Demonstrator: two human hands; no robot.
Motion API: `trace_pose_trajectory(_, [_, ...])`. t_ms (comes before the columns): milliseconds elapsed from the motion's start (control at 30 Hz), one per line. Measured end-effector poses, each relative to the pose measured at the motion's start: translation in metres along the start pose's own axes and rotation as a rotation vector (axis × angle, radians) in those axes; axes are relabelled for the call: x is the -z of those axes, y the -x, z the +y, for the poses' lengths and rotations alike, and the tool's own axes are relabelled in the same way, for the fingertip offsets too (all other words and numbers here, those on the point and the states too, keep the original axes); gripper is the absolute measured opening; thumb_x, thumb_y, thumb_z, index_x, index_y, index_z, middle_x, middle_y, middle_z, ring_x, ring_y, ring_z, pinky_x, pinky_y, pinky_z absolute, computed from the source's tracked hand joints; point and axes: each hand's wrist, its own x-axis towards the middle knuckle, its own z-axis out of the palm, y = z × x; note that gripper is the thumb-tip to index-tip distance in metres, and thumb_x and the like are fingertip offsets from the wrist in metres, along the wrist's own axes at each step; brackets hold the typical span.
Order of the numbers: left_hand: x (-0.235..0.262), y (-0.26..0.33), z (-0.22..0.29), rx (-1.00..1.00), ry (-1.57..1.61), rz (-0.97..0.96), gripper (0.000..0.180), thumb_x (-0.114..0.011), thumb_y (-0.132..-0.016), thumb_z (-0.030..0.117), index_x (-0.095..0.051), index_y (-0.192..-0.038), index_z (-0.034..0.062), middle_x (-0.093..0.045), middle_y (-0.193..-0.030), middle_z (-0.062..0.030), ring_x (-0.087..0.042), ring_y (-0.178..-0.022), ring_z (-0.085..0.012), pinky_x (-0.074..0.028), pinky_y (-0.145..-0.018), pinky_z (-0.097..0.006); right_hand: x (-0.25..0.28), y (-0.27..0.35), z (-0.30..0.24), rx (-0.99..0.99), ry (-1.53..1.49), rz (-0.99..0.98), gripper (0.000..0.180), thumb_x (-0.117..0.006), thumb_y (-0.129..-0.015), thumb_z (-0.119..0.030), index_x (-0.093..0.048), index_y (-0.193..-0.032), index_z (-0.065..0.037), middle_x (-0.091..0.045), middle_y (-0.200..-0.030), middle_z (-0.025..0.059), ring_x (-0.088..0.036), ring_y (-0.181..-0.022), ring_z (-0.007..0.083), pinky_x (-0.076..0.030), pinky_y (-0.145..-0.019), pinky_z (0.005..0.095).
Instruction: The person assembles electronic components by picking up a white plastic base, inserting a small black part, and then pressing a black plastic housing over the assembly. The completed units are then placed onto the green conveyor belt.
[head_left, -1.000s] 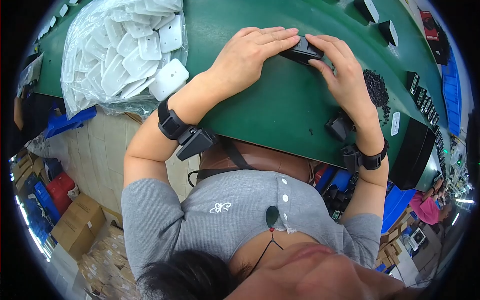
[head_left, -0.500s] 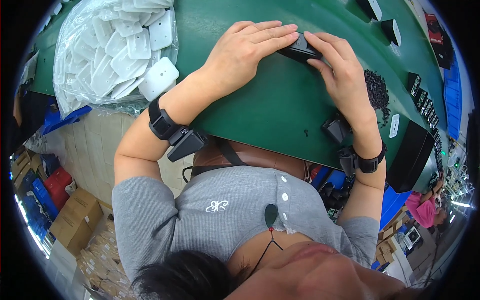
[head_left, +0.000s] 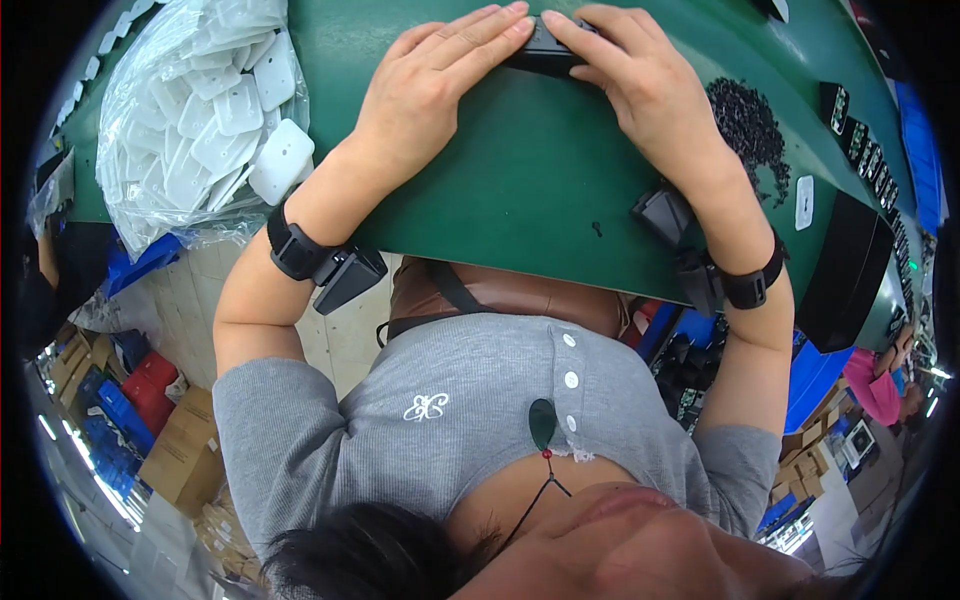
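A small black plastic case (head_left: pixel 546 60) is between my two hands at the far part of the green table. My left hand (head_left: pixel 432 82) has its fingers stretched close together over the case's left end; its thumb is hidden. On the other end, my right hand (head_left: pixel 640 72) grips the case with thumb and bent fingers. Part of the case's top shows between the fingertips, but its underside is hidden. Right of my right hand spreads a pile of small black parts (head_left: pixel 748 125), probably screws.
A clear plastic bag of white rounded plates (head_left: pixel 280 160) lies left on the green table (head_left: pixel 500 190). At the right are a white plate (head_left: pixel 804 203), a large black box-like piece (head_left: pixel 848 270) and a row of black housings with circuit boards (head_left: pixel 868 160). A person in pink (head_left: pixel 872 385) sits far right.
Both hands and the case appear farther up and slightly left in the picture. The surroundings have shifted too, so the head view has turned. Both hands remain on the case.
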Motion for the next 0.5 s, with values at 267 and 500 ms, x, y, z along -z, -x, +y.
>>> trace_pose_trajectory(267, [-0.031, -0.005, -0.016, -0.294, 0.049, 0.395, 0.051, -0.060, -0.079, 0.000, -0.054, -0.129, 0.0019, -0.056, -0.132, -0.0143, -0.055, -0.120, -0.0283, -0.045, -0.093, -0.035, 0.008, -0.009, -0.004, -0.088, -0.166, -0.046, 0.046, -0.065, -0.076, -0.003, -0.056, -0.121, -0.003, -0.056, -0.104, 0.0133, -0.055, -0.099, 0.0326, -0.048, -0.082, 0.0359])
trace_pose_trajectory(500, [-0.029, -0.031, -0.006, 0.160, 0.197, 0.197, 0.027, -0.070, -0.079, 0.023, -0.063, -0.093, 0.0002, -0.062, -0.085, -0.0129, -0.061, -0.082, -0.0276, -0.049, -0.073, -0.035, 0.003, -0.012, 0.039, -0.636, -0.937, -0.132, 0.043, -0.063, -0.093, -0.018, -0.052, -0.132, -0.004, -0.062, -0.115, 0.0073, -0.057, -0.108, 0.0154, -0.043, -0.094, 0.0280])
